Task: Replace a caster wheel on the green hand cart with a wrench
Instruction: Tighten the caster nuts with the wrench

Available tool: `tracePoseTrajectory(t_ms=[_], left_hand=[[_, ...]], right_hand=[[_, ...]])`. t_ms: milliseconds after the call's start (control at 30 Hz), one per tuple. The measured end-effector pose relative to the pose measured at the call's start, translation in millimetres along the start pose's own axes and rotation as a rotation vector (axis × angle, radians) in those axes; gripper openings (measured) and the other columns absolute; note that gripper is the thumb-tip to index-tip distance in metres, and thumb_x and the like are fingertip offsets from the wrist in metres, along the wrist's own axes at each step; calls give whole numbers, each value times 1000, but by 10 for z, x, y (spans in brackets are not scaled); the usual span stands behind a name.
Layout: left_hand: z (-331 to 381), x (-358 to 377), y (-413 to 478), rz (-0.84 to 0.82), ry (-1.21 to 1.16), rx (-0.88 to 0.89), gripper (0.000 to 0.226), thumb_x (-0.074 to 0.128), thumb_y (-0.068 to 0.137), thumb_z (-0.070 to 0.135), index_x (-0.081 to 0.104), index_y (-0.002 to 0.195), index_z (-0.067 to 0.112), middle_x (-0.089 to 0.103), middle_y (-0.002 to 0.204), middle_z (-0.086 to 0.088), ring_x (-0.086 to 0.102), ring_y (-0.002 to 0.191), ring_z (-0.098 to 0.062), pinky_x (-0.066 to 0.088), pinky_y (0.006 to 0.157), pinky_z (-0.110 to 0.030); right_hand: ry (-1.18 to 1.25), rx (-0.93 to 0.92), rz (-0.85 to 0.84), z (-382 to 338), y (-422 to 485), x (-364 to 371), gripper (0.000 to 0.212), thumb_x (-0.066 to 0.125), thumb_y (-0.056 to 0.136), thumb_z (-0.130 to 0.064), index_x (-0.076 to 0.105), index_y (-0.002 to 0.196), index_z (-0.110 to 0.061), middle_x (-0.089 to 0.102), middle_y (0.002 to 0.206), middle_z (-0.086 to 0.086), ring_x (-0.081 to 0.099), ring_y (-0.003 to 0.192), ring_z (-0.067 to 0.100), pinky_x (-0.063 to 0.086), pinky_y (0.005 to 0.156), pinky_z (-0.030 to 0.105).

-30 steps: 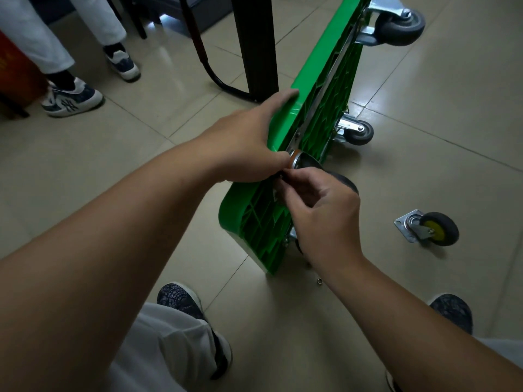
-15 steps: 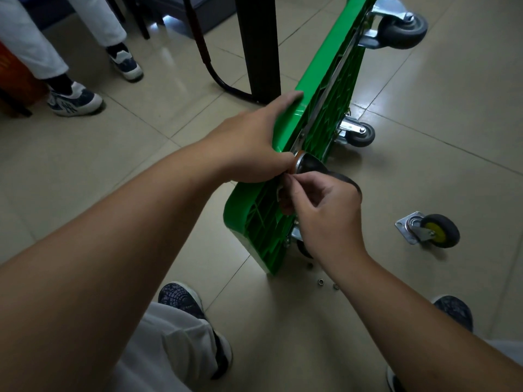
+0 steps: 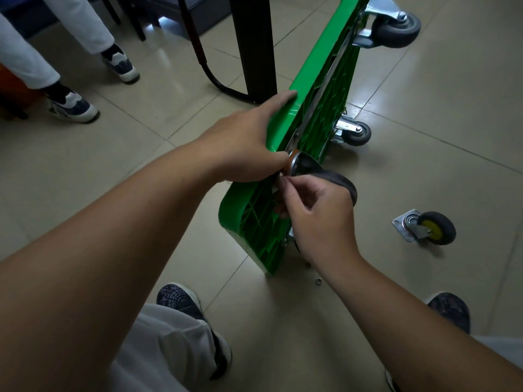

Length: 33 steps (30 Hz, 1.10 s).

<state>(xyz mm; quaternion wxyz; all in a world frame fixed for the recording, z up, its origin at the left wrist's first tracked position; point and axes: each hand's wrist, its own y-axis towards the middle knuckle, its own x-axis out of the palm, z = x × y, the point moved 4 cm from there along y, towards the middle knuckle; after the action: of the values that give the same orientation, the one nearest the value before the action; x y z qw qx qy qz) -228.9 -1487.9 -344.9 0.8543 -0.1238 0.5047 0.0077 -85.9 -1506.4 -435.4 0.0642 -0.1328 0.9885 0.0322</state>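
The green hand cart [image 3: 254, 216] stands on its long edge on the tiled floor, ribbed underside facing right. My left hand [image 3: 246, 142] grips its upper rim, index finger stretched along the edge. A grey caster wheel [image 3: 331, 176] with a metal plate sits against the underside near the top. My right hand [image 3: 314, 213] pinches something small at that plate; what it is cannot be made out. No wrench is in view.
Two mounted casters [image 3: 396, 26] [image 3: 353, 132] stick out farther along the cart. A loose caster with a yellow hub [image 3: 427, 227] lies on the floor at right. A small nut [image 3: 319, 280] lies by the cart's near corner. A black post [image 3: 254, 46] and another person's shoes [image 3: 72, 107] stand beyond.
My right hand has shifted its pinching fingers slightly at the caster plate. My left hand keeps its grip on the cart's rim. The view has tilted a little.
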Motion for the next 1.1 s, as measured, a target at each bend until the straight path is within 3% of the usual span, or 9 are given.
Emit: tracePoseTrajectory(t_ms=[67, 233, 533, 667, 867, 1000, 1100], left_hand=[[4, -2, -1, 2, 1, -1, 92, 67, 91, 28, 10, 158, 53, 52, 104, 0, 55, 69, -9, 45, 59, -26], [5, -7, -14, 8, 17, -3, 91, 67, 91, 30, 10, 158, 53, 50, 98, -1, 51, 65, -7, 39, 54, -23], [40, -8, -28, -2, 9, -17, 91, 68, 91, 28, 11, 158, 54, 54, 106, -3, 62, 79, -20, 55, 73, -35], [31, -3, -14, 11, 25, -13, 91, 68, 91, 29, 11, 158, 53, 53, 105, -2, 55, 71, -17, 48, 68, -31], [18, -4, -13, 5, 21, -10, 91, 67, 91, 30, 9, 157, 55, 52, 105, -2, 58, 75, -19, 52, 71, -33], [3, -2, 1, 10, 38, 0, 91, 67, 91, 30, 9, 158, 54, 52, 102, -2, 55, 69, -12, 47, 60, -28], [-1, 6, -3, 9, 29, -6, 91, 67, 92, 31, 9, 157, 55, 52, 98, 0, 56, 68, -9, 42, 55, -23]], right_hand=[[-21, 8, 4, -20, 7, 0, 14, 68, 95, -24, 76, 92, -13, 72, 71, -4, 70, 65, 9, 56, 61, 25], [107, 1, 63, -90, -13, 26, 8, 71, 92, -12, 69, 100, -15, 72, 81, -4, 71, 75, 10, 61, 72, 29], [33, 58, -25, -20, -144, 34, 11, 76, 88, -16, 74, 99, -15, 74, 81, -5, 71, 73, 7, 58, 70, 20], [52, -8, 59, -98, -107, -20, 23, 78, 86, -13, 68, 106, -16, 70, 77, -2, 68, 65, 13, 59, 63, 26], [-52, 12, -23, -42, -173, 30, 17, 76, 87, -17, 72, 103, -18, 71, 79, -8, 69, 70, 7, 61, 67, 27], [11, -72, -26, -117, -189, 25, 31, 76, 86, -11, 61, 112, -21, 65, 78, -6, 65, 66, 10, 56, 60, 21], [-66, -124, -12, -36, -217, 25, 23, 71, 91, -17, 62, 112, -23, 65, 75, -6, 64, 66, 12, 56, 59, 24]])
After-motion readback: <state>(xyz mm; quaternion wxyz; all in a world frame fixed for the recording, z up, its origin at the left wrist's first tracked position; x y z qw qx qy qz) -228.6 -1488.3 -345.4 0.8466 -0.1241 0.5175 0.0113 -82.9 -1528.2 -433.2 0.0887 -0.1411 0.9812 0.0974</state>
